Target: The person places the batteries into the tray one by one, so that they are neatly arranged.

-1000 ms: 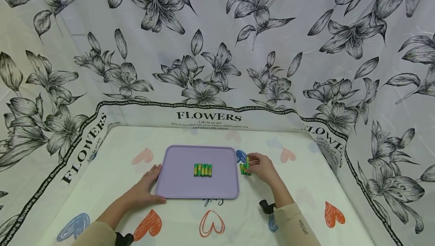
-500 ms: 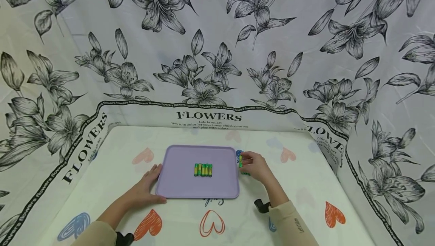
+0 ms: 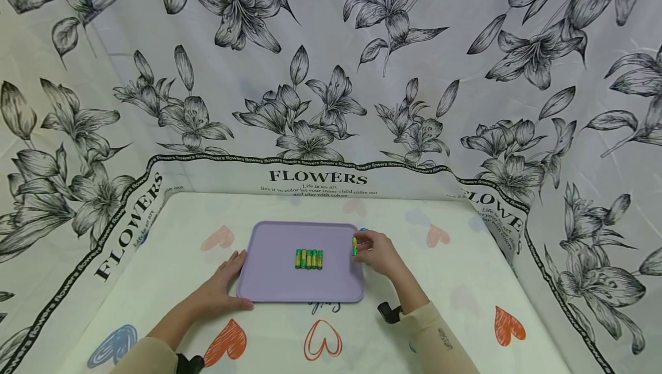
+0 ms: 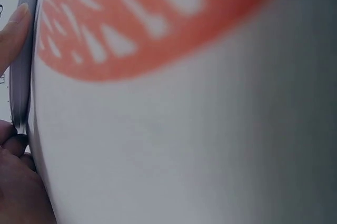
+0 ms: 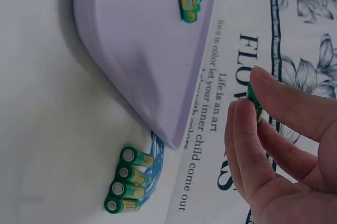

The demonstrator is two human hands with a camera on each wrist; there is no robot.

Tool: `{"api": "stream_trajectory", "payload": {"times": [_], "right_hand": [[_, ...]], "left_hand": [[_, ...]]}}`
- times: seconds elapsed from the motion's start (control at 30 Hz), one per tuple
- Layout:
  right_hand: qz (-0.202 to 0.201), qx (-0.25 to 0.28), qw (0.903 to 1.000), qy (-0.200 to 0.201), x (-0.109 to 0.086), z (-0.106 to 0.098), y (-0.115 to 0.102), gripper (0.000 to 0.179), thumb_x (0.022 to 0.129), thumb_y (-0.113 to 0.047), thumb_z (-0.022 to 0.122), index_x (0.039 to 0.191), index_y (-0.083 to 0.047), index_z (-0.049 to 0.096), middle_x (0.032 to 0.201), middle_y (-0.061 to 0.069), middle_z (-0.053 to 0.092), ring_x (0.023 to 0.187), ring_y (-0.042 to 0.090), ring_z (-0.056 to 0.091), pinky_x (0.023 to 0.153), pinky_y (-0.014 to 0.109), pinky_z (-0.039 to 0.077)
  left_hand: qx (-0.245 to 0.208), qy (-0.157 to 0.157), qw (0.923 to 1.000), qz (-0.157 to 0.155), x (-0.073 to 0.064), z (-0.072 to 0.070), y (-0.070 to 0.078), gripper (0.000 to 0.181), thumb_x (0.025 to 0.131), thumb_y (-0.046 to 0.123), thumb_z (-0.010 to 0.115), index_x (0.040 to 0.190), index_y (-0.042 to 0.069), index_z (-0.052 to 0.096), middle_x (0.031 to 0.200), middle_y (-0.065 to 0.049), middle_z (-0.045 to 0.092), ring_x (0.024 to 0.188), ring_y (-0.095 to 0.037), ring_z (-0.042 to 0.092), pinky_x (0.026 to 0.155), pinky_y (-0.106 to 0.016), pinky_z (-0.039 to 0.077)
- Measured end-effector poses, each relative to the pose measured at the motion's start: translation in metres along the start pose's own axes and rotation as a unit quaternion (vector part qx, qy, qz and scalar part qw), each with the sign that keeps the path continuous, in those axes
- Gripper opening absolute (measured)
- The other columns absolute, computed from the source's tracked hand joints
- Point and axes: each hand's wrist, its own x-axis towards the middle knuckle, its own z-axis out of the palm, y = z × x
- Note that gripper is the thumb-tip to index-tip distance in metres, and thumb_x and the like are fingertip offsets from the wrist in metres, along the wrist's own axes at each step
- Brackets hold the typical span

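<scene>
A lilac tray (image 3: 279, 285) lies on the table, with several green-and-yellow batteries (image 3: 309, 259) side by side near its middle. At the tray's left side, my left hand (image 3: 224, 286) rests against the rim, fingers extended along the edge and thumb by the near corner. My right hand (image 3: 380, 253) pinches one battery (image 3: 354, 246) upright between thumb and fingers, above the tray's right rim. Several more batteries (image 5: 129, 175) stand in a row on the cloth beside the tray in the right wrist view; in the head view the right hand hides them.
A white tablecloth (image 3: 439, 282) printed with red and blue hearts covers the table. Behind and at both sides rises a white curtain (image 3: 331, 104) with black flower drawings and lettering.
My right hand has lifted a battery from the row right of the tray and carried it left over the tray's right rim. The left hand and tray have stayed put.
</scene>
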Motion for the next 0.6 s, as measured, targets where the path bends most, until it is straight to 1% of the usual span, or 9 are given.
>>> {"api": "stream_trajectory", "payload": {"times": [0.33,0.47,0.6], "right_hand": [[-0.014,-0.002,0.9998,-0.01,0.004,0.012,-0.006,0.055,0.075,-0.002,0.085,0.127,-0.002,0.066,0.111,0.008,0.071,0.099,0.022,0.07,0.08,0.035,0.061],[-0.008,-0.001,0.9998,-0.015,0.006,0.018,-0.011,0.054,0.076,-0.003,0.085,0.127,-0.004,0.066,0.111,0.008,0.071,0.099,0.021,0.07,0.081,0.034,0.061],[-0.012,0.011,0.9995,-0.026,0.006,0.023,-0.013,0.054,0.076,-0.001,0.084,0.127,-0.001,0.065,0.112,0.01,0.07,0.099,0.022,0.07,0.08,0.035,0.061]], "left_hand": [[-0.004,-0.003,1.0,0.002,0.001,0.001,0.0,0.129,0.066,0.055,0.089,0.161,0.003,0.018,0.167,-0.026,0.011,0.152,-0.052,0.009,0.118,-0.072,0.012],[-0.003,-0.003,1.0,0.003,0.001,0.0,0.0,0.129,0.066,0.054,0.089,0.161,0.003,0.018,0.167,-0.026,0.012,0.152,-0.052,0.008,0.118,-0.072,0.012],[0.003,-0.002,1.0,0.006,0.0,-0.001,0.003,0.129,0.067,0.053,0.089,0.161,0.003,0.018,0.166,-0.027,0.012,0.152,-0.052,0.009,0.119,-0.071,0.011]]}}
